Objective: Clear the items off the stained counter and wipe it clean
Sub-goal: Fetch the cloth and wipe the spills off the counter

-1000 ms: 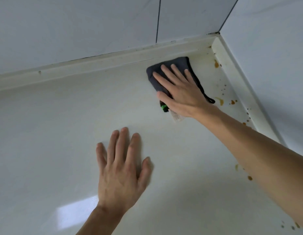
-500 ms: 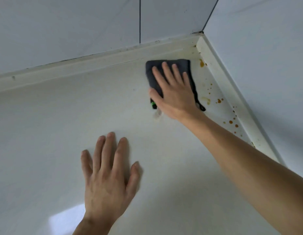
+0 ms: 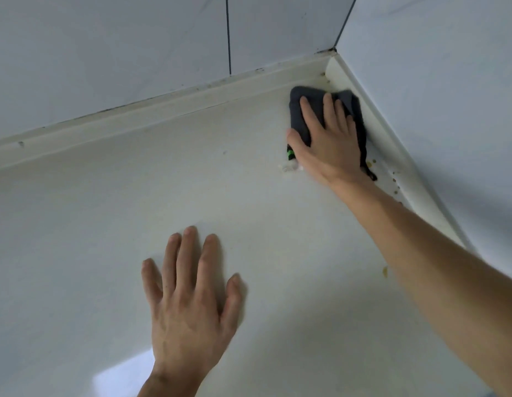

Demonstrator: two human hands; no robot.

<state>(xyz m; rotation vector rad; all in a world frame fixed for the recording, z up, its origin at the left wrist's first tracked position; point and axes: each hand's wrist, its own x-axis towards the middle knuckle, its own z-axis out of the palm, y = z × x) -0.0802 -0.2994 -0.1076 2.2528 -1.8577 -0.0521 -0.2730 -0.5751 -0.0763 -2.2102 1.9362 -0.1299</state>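
White tiled walls frame the table (image 3: 91,210) as the right hand (image 3: 329,138), flat on the cloth (image 3: 302,110), has pushed it into the corner over stains; left hand (image 3: 189,305) rests open.

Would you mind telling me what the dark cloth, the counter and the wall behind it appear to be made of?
Cloth: soft, matte grey fabric, likely microfibre; it folds and bunches under the right hand.
Counter: smooth, glossy off-white, perhaps stone or laminate; it mirrors a bright highlight.
Wall: glazed ceramic tile, judging by the dark grout lines.
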